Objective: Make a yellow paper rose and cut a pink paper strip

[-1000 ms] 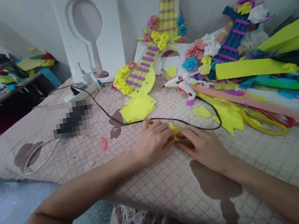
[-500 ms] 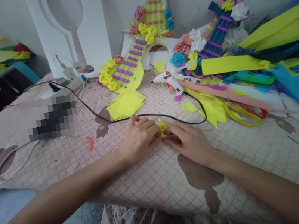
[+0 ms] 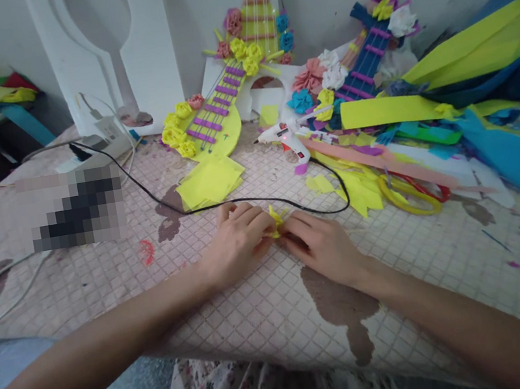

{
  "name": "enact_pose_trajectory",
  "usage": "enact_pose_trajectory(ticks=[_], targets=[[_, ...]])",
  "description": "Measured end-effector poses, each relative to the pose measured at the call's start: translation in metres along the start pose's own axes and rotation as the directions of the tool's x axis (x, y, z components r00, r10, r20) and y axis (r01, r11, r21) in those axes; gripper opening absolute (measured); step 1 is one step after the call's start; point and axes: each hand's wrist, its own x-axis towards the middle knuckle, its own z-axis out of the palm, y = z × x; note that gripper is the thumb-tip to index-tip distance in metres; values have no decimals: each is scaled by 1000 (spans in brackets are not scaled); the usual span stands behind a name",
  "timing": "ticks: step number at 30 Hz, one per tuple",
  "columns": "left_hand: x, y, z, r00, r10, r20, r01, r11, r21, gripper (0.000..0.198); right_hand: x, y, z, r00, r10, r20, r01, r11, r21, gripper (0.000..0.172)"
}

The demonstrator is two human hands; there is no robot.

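Note:
Between my two hands is a small yellow crepe-paper flower (image 3: 274, 218), partly covered by the fingers. My left hand (image 3: 242, 237) pinches it from the left, its fingers bent around the paper. From the other side my right hand (image 3: 319, 241) grips its base with thumb and fingertips. Just beyond the hands lies a stack of yellow paper squares (image 3: 211, 181). A white hot glue gun (image 3: 286, 137) rests behind, its black cord (image 3: 246, 201) looping across the table close to my fingers.
A yellow paper guitar (image 3: 216, 119) with flowers leans at the back, beside a blue one (image 3: 365, 63). Yellow-handled scissors (image 3: 409, 200) and paper scraps (image 3: 355, 186) lie right. A power strip (image 3: 95, 151) sits back left near white foam board (image 3: 149, 54).
The whole view has shifted slightly, so the table's contents appear a little further left. Both hands keep hold of the yellow flower, which has turned slightly in the fingers.

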Motion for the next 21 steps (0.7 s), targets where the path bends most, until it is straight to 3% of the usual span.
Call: enact_pose_trajectory(ticks=[9,21], targets=[[-2,-2,2,991,121,-54,-117,991,67,15,0,1,0,1000,28,15,-28,999,36,10],[-1,-1,1,991,129,-40,-123,985,123,15,-1,1,2,999,36,12,-36,998,55,8]])
